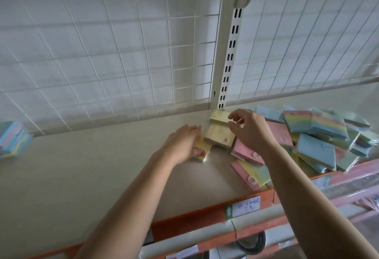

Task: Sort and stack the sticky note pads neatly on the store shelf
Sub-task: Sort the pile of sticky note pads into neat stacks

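Observation:
Three pale yellow sticky note pads lie on the beige shelf (pixel 86 168) near the upright post. My left hand (pixel 182 144) rests flat on the nearest yellow pad (pixel 203 149), thumb at its front edge. A second yellow pad (pixel 219 135) lies in the middle and a third yellow pad (pixel 219 117) sits against the back corner. My right hand (pixel 249 129) hovers over the middle and back pads, fingers curled and apart, holding nothing. A loose heap of pink, blue, green and rainbow pads (pixel 315 135) covers the shelf to the right.
A small stack of blue and pink pads (pixel 12 137) sits at the far left of the shelf. White wire grid panels (pixel 102 53) back the shelf, with a slotted upright post (pixel 228 62). An orange front rail with a price label (pixel 244 205) runs along the shelf edge.

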Available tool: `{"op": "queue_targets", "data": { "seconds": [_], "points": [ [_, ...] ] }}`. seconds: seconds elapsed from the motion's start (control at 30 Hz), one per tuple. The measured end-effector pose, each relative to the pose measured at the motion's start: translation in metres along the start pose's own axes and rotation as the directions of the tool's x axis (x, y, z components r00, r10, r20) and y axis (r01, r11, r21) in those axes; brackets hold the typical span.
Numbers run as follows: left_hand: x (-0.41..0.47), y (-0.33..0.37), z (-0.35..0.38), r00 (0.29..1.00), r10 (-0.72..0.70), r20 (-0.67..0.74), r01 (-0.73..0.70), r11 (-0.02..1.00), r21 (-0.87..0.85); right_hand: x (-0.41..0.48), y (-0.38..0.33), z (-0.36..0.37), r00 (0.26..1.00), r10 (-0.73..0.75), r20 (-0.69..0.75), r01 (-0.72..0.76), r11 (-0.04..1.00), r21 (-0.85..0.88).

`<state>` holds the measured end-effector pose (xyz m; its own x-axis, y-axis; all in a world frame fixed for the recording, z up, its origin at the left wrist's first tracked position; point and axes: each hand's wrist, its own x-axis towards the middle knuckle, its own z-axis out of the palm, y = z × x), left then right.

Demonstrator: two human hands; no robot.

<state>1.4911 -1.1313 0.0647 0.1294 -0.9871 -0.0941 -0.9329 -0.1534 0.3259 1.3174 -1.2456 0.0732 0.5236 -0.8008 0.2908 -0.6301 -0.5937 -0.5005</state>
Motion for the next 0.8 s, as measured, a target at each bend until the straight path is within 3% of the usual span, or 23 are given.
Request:
{"op": "queue_targets", "data": {
  "seconds": [0.2, 0.4, 0.6, 0.8],
  "points": [
    [0.01, -0.004, -0.006, 0.996, -0.084, 0.011, 0.084, 0.996, -0.018, 0.017, 0.008, -0.002, 1.0, -0.005, 0.022, 0.006, 1.0, -0.023],
    [0.004, -0.013, -0.008, 0.988, -0.152, -0.023, 0.15, 0.986, -0.072, 0.035, 0.011, -0.001, 0.985, -0.003, 0.175, 0.018, 0.996, -0.086],
    [-0.005, -0.014, -0.008, 0.981, -0.129, -0.142, 0.109, 0.984, -0.142, 0.047, 0.01, 0.007, 0.959, 0.018, 0.282, 0.019, 0.992, -0.127],
    [-0.018, -0.017, -0.011, 0.96, -0.113, -0.258, 0.041, 0.963, -0.268, 0.053, 0.011, 0.013, 0.927, 0.076, 0.367, 0.032, 0.96, -0.278]
  ]
}}
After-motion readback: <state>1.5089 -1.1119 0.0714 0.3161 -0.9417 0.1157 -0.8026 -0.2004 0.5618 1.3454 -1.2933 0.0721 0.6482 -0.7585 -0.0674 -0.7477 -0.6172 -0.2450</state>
